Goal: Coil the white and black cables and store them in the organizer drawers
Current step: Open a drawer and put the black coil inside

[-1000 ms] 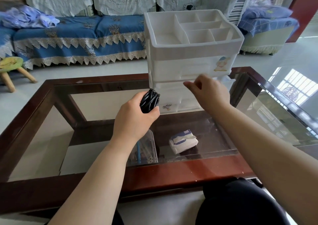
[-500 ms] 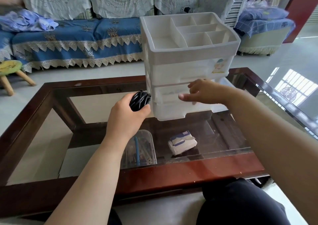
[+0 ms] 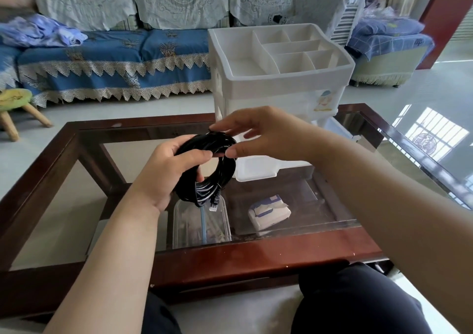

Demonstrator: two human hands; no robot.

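The person holds the coiled black cable (image 3: 204, 170) above the glass-topped table (image 3: 256, 259), in front of the white organizer (image 3: 279, 78). The left hand (image 3: 166, 175) grips the coil along its left side: the thumb lies across the front of the loop near its top and the curled fingers pass through the opening, so the bundle sits inside the closed hand with most of the ring sticking out to the right and downward. The coil stands roughly upright, its opening facing the camera. A clear plug (image 3: 214, 205) on the cable's end hangs from the lower part of the coil, just beyond the left hand's fingers.

The right hand (image 3: 266, 134) meets the coil at its upper right. Its thumb tip presses against the outer edge of the ring and its forefinger rests over the top of the strands, a light pinch between the two; the other fingers are spread and relaxed, clear of the cable.

Just behind and to the right of the coil, the organizer's bottom drawer (image 3: 258, 167) stands pulled out toward the person. The organizer's top tray is split into several compartments.

Under the glass lie a clear plastic box (image 3: 199, 223) and a white and blue packet (image 3: 270, 212). A blue-covered sofa (image 3: 115, 62) runs along the back, with a small green stool (image 3: 15, 103) at left.
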